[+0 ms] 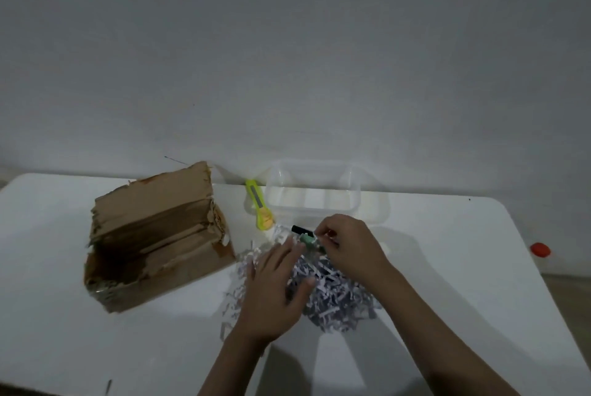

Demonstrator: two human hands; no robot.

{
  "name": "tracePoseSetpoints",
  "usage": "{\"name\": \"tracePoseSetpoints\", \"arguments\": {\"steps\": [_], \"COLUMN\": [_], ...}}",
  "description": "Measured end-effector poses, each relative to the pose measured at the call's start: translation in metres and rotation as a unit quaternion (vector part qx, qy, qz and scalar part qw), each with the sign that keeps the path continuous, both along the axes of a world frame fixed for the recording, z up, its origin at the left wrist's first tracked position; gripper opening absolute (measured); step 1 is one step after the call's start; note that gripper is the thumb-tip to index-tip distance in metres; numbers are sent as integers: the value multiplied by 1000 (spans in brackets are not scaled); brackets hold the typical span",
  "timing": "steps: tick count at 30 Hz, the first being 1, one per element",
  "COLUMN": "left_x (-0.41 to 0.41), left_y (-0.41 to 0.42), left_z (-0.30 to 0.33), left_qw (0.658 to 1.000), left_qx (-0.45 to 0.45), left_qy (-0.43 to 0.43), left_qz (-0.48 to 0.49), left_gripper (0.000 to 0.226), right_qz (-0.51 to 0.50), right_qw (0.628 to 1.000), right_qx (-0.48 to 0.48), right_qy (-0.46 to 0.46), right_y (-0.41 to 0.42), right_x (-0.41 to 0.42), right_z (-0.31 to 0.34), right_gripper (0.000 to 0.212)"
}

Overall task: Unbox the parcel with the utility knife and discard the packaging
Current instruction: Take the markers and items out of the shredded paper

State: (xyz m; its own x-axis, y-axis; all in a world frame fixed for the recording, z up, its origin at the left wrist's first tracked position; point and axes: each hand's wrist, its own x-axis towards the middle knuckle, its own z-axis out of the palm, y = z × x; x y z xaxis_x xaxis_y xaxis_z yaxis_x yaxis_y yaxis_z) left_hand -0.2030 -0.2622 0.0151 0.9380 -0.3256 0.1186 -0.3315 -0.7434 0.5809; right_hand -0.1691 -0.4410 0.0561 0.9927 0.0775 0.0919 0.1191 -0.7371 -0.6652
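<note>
The torn cardboard box (pixel 153 235) lies open on its side at the left of the white table (pixel 447 235), its ragged flaps spread and its inside facing the camera. Just right of it, near the table's back edge, the yellow utility knife (pixel 259 208) lies flat, untouched by either hand. In front of the knife sits a heap of shredded paper (pixel 332 296) (white and greyish strips). The left hand (pixel 275 287) rests on that heap with fingers straight and spread. The right hand (pixel 348 243) pinches a small green-and-black item (pixel 308 237) between thumb and fingertips; what it is cannot be told. Behind them stands 1 clear plastic container (pixel 323 200), and a red cap (pixel 539 249) lies off the table's right edge.
</note>
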Motion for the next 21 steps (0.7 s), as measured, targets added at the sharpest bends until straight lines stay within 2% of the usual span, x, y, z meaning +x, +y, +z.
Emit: {"name": "tracePoseSetpoints", "arguments": {"steps": [3, 8, 13, 16, 18, 21], "left_x": [-2, -6, -8, -7, -7, -7], "left_y": [-1, 2, 3, 3, 3, 2], "left_z": [-14, -29, -36, -37, -37, -37], "left_qw": [998, 998, 997, 996, 996, 996], "left_qx": [40, 21, 8, 9, 10, 10], "left_qy": [28, -19, -60, -66, -67, -66], "left_qz": [32, 48, 56, 57, 59, 63], "left_gripper": [70, 66, 58, 58, 59, 60], "right_qz": [-18, -2, 28, 19, 27, 74], "right_qw": [998, 992, 977, 979, 988, 989], "right_qx": [-58, -86, -146, -168, -131, -104], "right_qy": [34, 89, 153, 113, 76, 72], "right_y": [5, 4, 0, 0, 2, 8], "right_x": [9, 12, 10, 9, 8, 4], "right_z": [-11, -8, 4, 14, 18, 16], "right_gripper": [17, 33, 26, 15, 16, 17]}}
